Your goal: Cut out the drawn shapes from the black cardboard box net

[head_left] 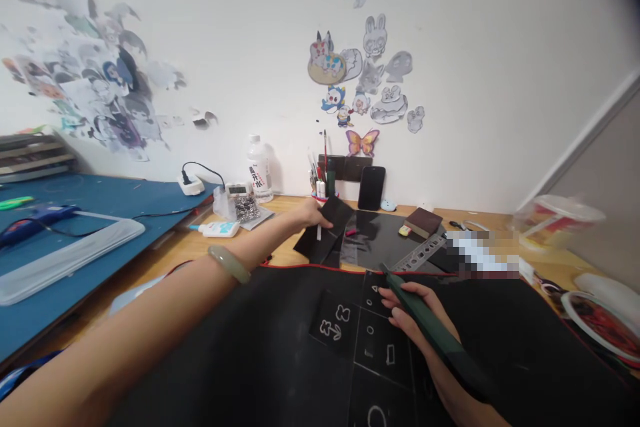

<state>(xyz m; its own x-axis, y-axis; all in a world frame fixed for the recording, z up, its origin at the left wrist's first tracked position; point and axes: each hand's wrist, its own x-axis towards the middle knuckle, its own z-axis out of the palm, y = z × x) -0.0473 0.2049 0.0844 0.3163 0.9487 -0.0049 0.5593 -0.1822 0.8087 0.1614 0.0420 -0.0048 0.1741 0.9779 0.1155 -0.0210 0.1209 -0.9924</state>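
Note:
My left hand [311,213] reaches to the far side of the desk, its fingers closed on the edge of a black sheet [334,219]. A pale bangle sits on that wrist. My right hand [417,320] is wrapped round a long dark green tool [425,323], held aslant over the black mat [260,347]. Beneath and left of its tip lies black paper [383,373] with pale outlines of a rectangle, circles and a triangle. A smaller black piece [330,327] bears flower outlines.
Behind the mat are a stencil ruler [417,253], a brown notebook [423,221], a phone [371,188], a pen holder [320,199], a water bottle [259,170] and a glue bottle [219,229]. A glue gun [43,219] lies left; a tub [560,223] stands right.

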